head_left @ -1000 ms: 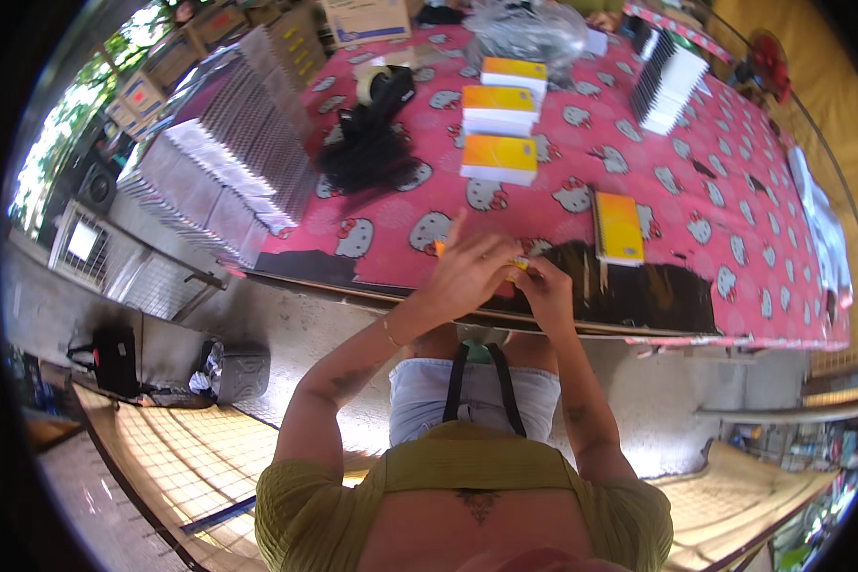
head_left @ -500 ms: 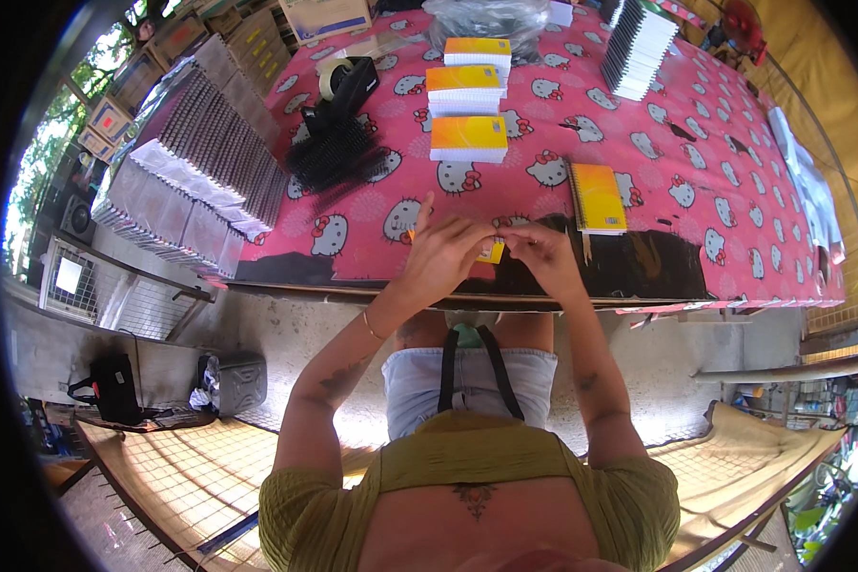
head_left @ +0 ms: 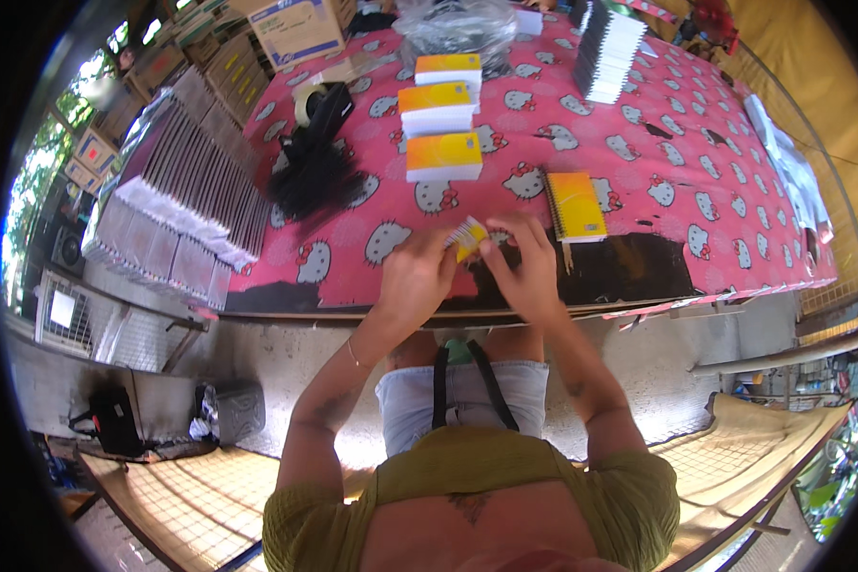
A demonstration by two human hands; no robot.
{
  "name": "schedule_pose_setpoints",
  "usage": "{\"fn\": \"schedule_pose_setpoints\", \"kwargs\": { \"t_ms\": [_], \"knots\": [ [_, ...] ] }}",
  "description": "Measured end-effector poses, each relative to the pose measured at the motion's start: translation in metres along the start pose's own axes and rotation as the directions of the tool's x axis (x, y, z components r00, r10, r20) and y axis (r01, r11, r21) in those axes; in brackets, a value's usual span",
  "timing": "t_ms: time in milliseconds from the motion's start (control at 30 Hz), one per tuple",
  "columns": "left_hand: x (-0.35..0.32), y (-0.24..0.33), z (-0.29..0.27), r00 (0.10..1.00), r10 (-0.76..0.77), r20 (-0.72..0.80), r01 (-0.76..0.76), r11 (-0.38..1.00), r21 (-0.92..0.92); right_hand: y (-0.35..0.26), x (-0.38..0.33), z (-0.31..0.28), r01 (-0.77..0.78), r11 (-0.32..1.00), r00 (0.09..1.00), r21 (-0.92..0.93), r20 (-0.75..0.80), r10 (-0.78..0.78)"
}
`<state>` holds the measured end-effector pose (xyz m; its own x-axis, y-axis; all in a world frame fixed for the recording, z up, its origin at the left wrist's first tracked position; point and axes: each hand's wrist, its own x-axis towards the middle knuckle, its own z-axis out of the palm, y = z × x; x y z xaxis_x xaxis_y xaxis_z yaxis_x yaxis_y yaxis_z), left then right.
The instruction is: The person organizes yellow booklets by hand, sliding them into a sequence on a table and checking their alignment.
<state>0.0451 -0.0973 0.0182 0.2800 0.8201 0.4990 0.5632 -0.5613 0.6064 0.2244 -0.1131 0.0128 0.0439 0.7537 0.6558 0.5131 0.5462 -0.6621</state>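
Both my hands meet at the near edge of a table covered in pink cartoon-cat cloth (head_left: 696, 181). My left hand (head_left: 415, 276) and my right hand (head_left: 524, 262) hold a small yellow spiral notebook (head_left: 467, 236) between them, its white page edges showing. Just right of my right hand lies another yellow-orange spiral notebook (head_left: 576, 205) flat on the cloth. Three stacks of yellow-topped notebooks (head_left: 441, 157) stand in a row farther back.
A long pile of grey-white booklets (head_left: 176, 205) fills the table's left side. A black tape dispenser and black bundle (head_left: 315, 153) sit beside it. Cardboard boxes (head_left: 296, 29), a clear plastic bag (head_left: 458, 24) and a white stack (head_left: 610, 48) stand at the back.
The camera has tilted so the table sits lower and closer in view. My hands stay together on the small notebook, now turned so its white page edge fans upward.
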Motion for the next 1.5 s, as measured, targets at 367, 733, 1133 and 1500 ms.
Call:
{"fn": "schedule_pose_setpoints", "kwargs": {
  "t_ms": [367,733,1133,1500],
  "knots": [
    [0.119,-0.095,0.046,0.91,0.409,-0.07,-0.38,0.889,0.255,0.164,0.032,-0.117,-0.426,0.802,0.885,0.419,0.007,0.466],
    [0.113,-0.1,0.041,0.897,0.439,-0.053,-0.369,0.81,0.455,0.174,0.013,-0.106,-0.249,0.785,0.965,-0.568,-0.211,0.155],
    [-0.009,-0.035,0.063,0.987,0.034,-0.154,-0.077,0.955,-0.286,0.067,-0.033,0.019,-0.384,0.798,0.923,0.464,0.209,0.323],
    [0.027,-0.203,-0.047,0.947,0.193,-0.255,0.011,0.776,0.63,0.067,-0.029,0.027,-0.453,0.747,0.886,0.487,0.337,0.317]
  ]
}}
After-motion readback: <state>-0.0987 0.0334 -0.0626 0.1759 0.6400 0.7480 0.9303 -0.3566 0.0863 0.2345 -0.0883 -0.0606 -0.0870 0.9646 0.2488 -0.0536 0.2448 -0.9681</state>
